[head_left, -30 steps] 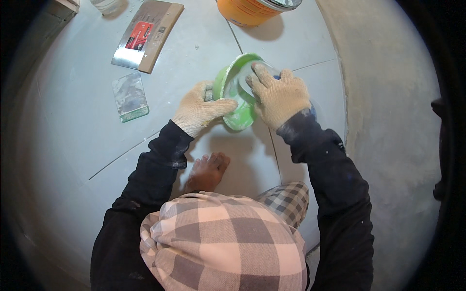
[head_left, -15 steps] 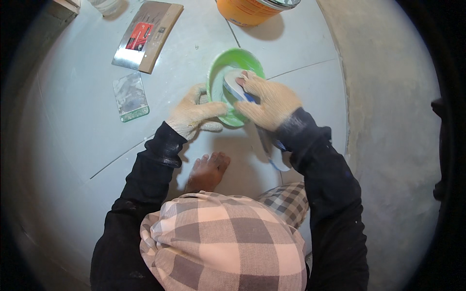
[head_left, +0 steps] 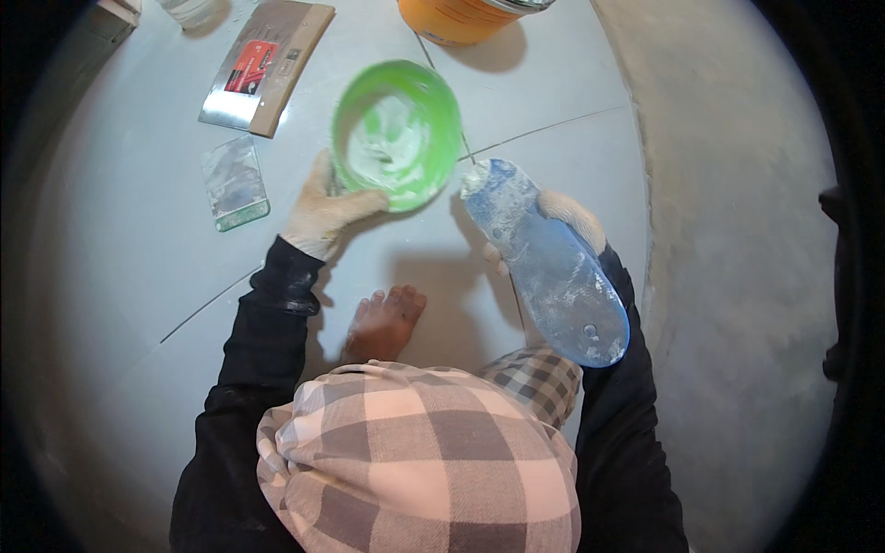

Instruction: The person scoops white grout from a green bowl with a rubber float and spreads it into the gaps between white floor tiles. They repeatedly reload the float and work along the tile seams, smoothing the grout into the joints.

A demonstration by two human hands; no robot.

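Observation:
A green plastic bowl with white paste smeared inside sits on the grey floor panel. My left hand, in a pale glove, grips its near-left rim. My right hand, also gloved, holds a blue translucent plastic bottle dusted with white. The bottle is tilted, with its neck pointing at the bowl's right edge and its base toward me. Bottle neck and bowl are close, and I cannot tell whether they touch.
An orange bucket stands at the top. A wide metal spreader with a red label and a clear plastic scraper lie to the left. A bare foot and plaid cloth fill the foreground. Rough concrete runs along the right.
My right hand has left the inside of the bowl and moved right, now holding the blue bottle out in view. The bowl has shifted up and left, its opening facing me.

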